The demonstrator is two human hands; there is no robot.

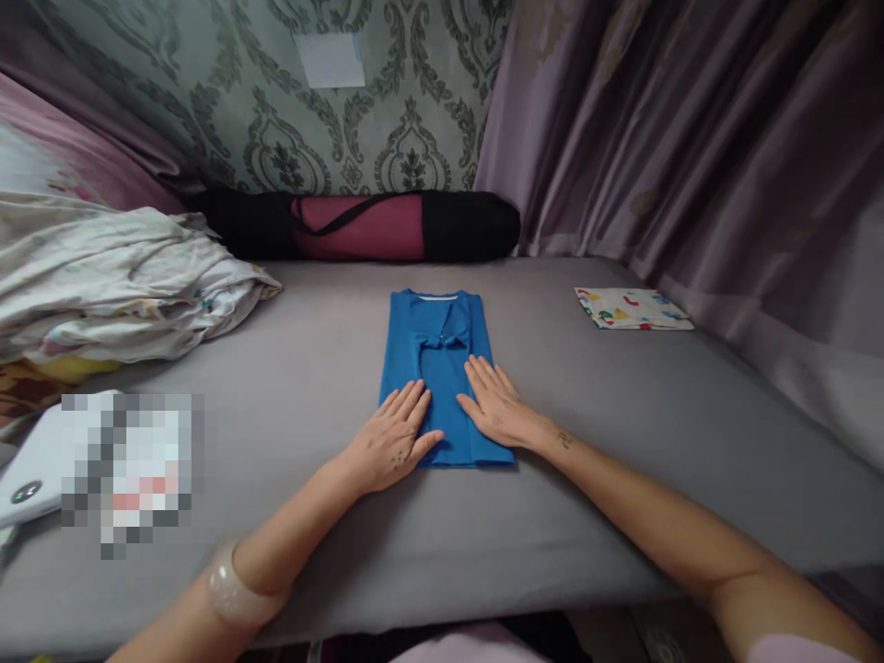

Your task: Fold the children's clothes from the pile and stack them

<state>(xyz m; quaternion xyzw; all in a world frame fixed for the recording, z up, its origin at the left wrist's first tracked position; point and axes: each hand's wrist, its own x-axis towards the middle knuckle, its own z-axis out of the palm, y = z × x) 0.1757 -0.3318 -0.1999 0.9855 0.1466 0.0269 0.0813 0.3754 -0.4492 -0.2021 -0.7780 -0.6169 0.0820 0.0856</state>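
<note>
A blue shirt (pixel 446 405) lies folded into a narrow rectangle, its neckline and a knotted or gathered front facing away from me. Flat on its left side rests my left hand (pixel 397 437), fingers extended and thumb spread toward the middle. My right hand (pixel 501 405) presses flat on the right side, fingers stretched out and pointing away. Neither hand grips the cloth. Parts of both side edges are hidden beneath my palms.
The grey sheet (pixel 296 387) spans the surface. Crumpled patterned fabric (pixel 138 285) is heaped at left, above a white device (pixel 41 470) beside a blurred-out patch. A black and maroon long bag (pixel 359 226) lies along the wall. Folded printed cloth (pixel 632 308) sits near the curtain (pixel 600 120).
</note>
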